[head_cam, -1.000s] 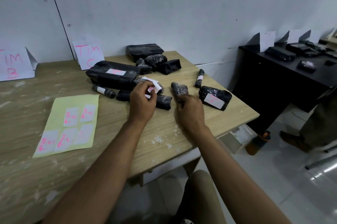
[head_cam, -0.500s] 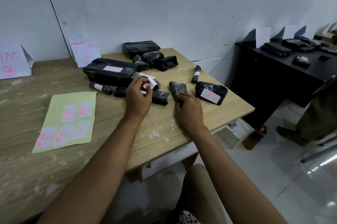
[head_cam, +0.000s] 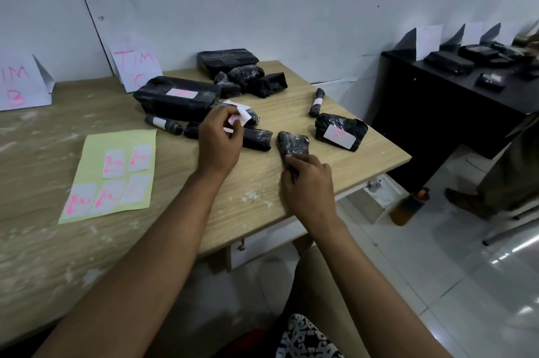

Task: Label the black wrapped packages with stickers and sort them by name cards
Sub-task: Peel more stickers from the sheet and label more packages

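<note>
My left hand [head_cam: 219, 143] pinches a white sticker [head_cam: 240, 116] with pink writing above a black roll [head_cam: 256, 139]. My right hand [head_cam: 307, 182] grips the near end of a small black wrapped package [head_cam: 292, 144] lying on the wooden table [head_cam: 262, 200]. A long labelled package [head_cam: 178, 96] lies behind my left hand. Another labelled package [head_cam: 339, 131] sits at the right. A yellow-green sticker sheet [head_cam: 112, 174] with several pink-marked stickers lies at the left. Name cards "TIM C" [head_cam: 137, 67] and "TIM B" [head_cam: 20, 82] lean on the wall.
Unlabelled black packages [head_cam: 242, 72] are piled at the back of the table. Two thin labelled rolls [head_cam: 164, 124] [head_cam: 317, 101] lie nearby. A black side table [head_cam: 455, 95] at the right holds more packages and cards. A bottle [head_cam: 409, 206] and a person's shoe [head_cam: 466, 201] are on the floor.
My left hand has lifted the sticker a little and turned it. My right hand has slid to the near end of the small package.
</note>
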